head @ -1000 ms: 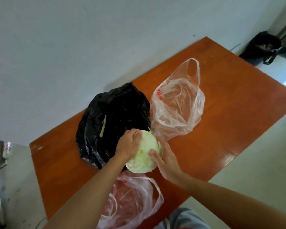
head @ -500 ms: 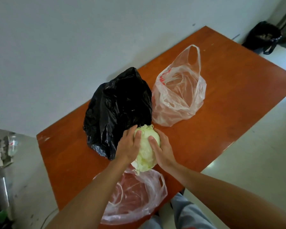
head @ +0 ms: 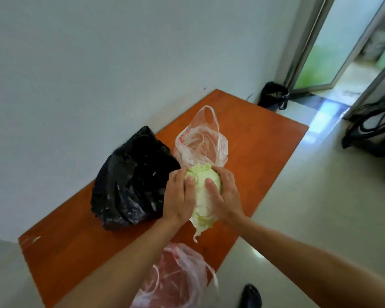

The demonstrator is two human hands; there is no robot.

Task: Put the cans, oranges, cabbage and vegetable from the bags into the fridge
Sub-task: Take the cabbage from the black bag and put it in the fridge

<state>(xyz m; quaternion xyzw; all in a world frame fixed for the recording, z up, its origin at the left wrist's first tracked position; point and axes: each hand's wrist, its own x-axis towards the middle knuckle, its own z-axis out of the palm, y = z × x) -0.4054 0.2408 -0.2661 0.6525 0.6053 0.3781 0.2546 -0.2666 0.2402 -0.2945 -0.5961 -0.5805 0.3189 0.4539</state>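
A pale green cabbage (head: 202, 196) is held above the orange wooden table (head: 260, 138), clear of the bags. My left hand (head: 179, 197) grips its left side and my right hand (head: 226, 196) grips its right side, fingers curled round it. A loose leaf hangs from its underside. A crumpled black bag (head: 129, 181) lies on the table to the left. A clear plastic bag with red print (head: 200, 141) stands behind the cabbage. Another clear bag (head: 178, 278) lies at the table's near edge, partly under my left forearm. The fridge is not in view.
A white wall runs along the table's far side. On the floor stand a black bag (head: 273, 96) by the wall and a dark bag with straps (head: 376, 130) at the right. A glass door (head: 325, 47) stands open at the upper right. Pale floor lies right of the table.
Both hands have lifted the cabbage up and away from the black bag, the right hand closing further round it. The view has swung up and right, bringing the doorway in.
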